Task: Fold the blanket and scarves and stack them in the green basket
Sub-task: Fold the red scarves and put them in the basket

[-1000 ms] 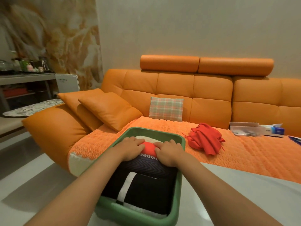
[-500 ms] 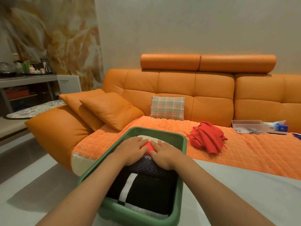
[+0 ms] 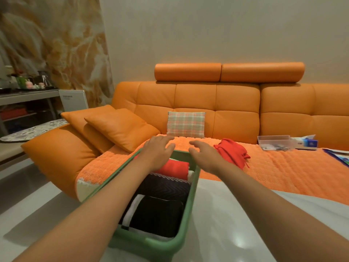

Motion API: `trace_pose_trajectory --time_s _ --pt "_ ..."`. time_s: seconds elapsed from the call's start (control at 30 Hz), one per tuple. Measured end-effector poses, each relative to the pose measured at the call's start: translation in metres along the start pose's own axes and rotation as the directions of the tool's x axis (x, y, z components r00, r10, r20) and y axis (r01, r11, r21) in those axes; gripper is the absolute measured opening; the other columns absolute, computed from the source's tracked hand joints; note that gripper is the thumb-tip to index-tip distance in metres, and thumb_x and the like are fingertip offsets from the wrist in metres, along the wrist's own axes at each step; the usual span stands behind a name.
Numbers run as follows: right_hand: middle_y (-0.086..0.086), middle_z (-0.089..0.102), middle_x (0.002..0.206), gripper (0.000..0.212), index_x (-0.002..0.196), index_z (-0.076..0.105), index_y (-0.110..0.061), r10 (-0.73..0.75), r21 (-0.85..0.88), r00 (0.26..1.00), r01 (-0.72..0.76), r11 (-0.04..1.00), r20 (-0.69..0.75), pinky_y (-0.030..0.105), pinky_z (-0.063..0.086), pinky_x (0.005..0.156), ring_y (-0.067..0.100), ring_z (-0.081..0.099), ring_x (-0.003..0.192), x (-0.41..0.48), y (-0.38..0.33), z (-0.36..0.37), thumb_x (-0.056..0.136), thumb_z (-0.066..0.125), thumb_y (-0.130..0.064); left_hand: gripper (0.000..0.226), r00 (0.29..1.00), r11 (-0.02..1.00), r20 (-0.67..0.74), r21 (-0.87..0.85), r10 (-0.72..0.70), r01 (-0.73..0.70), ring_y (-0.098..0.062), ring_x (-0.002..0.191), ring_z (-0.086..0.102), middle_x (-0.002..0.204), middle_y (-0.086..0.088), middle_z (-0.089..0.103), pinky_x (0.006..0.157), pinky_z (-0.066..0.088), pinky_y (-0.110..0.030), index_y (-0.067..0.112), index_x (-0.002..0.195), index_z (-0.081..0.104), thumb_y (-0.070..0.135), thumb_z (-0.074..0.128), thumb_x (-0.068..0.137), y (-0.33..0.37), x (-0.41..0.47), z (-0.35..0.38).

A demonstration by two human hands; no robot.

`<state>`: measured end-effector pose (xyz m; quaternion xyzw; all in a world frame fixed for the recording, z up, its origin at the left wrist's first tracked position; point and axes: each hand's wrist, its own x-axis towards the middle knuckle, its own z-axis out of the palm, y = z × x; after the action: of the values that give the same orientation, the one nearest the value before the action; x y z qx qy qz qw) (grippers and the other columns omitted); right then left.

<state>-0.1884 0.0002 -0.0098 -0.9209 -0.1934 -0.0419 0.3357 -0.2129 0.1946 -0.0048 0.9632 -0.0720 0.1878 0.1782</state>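
Head view: both forearms reach forward over a green basket (image 3: 149,242) that stands on a glossy white table (image 3: 226,214), its far end toward the sofa (image 3: 236,114).
Left hand (image 3: 158,152): palm down, fingers straight and slightly spread, holding nothing; it hangs over the basket's far left rim and hides part of the red fold.
Right hand (image 3: 204,156): palm down, fingers relaxed and spread, holding nothing, above the far right corner.
Basket: smooth moulded plastic, rectangular with rounded corners and a thick rolled rim.
Contents, far to near: a red folded scarf (image 3: 175,168), flat and smooth; a dark scarf (image 3: 166,186) with a fine chevron weave; a black fold with a white stripe (image 3: 156,216). A cream edge (image 3: 190,173) shows beside the red fold.
Contact: whether the left palm touches the red fold cannot be told.
Loose red scarf (image 3: 232,154): crumpled, fringed, lying on the seat just right of the right hand.
Seat cover (image 3: 273,167): orange, nubbly weave, spread over the seat.
Sofa: orange leather-like panels, two cylindrical headrests.
Cushions: two orange square cushions (image 3: 120,127) at the left arm; a small plaid cushion (image 3: 186,124) upright against the back.
Right side: a clear plastic box (image 3: 273,141) touching a tissue box (image 3: 306,142).
Left side: a grey shelf (image 3: 28,95) with small items, blurred; a marbled wall panel (image 3: 56,44).
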Motion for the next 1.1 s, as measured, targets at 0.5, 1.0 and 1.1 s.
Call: trace_pose_trajectory --time_s 0.5,1.0,1.1 --pt "0.014 0.049 0.141 0.062 0.143 0.047 -0.017 0.281 -0.201 0.960 -0.275 0.940 0.002 0.039 0.044 0.100 0.031 0.050 0.124 -0.001 0.218 -0.053 0.087 0.066 -0.035 0.043 0.946 0.999 0.322 0.019 0.028 -0.036 -0.036 0.126 0.042 0.133 -0.013 0.049 0.102 0.039 -0.047 0.016 0.134 0.046 0.025 0.047 0.091 0.156 0.108 0.176" --pt "0.015 0.054 0.140 0.076 0.157 0.025 -0.022 0.262 -0.245 0.954 -0.290 0.925 -0.144 0.041 0.043 0.102 0.035 0.053 0.125 0.107 0.308 0.026 0.091 0.061 -0.016 0.076 0.930 1.000 0.366 -0.006 0.028 -0.027 -0.034 0.143 0.027 0.160 -0.010 0.019 0.114 0.032 -0.047 0.017 0.156 0.015 0.005 0.049 0.088 0.115 0.173 0.282" --pt "0.012 0.067 0.126 0.053 0.129 0.065 -0.015 0.164 -0.056 0.945 -0.186 0.981 -0.282 0.033 0.043 0.097 0.033 0.058 0.117 0.097 0.307 0.017 0.082 0.049 0.006 0.089 0.940 0.996 0.336 0.050 0.056 -0.077 -0.035 0.142 0.025 0.161 -0.006 0.010 0.109 0.037 -0.050 0.026 0.157 0.007 0.007 0.056 0.086 0.108 0.168 0.278"
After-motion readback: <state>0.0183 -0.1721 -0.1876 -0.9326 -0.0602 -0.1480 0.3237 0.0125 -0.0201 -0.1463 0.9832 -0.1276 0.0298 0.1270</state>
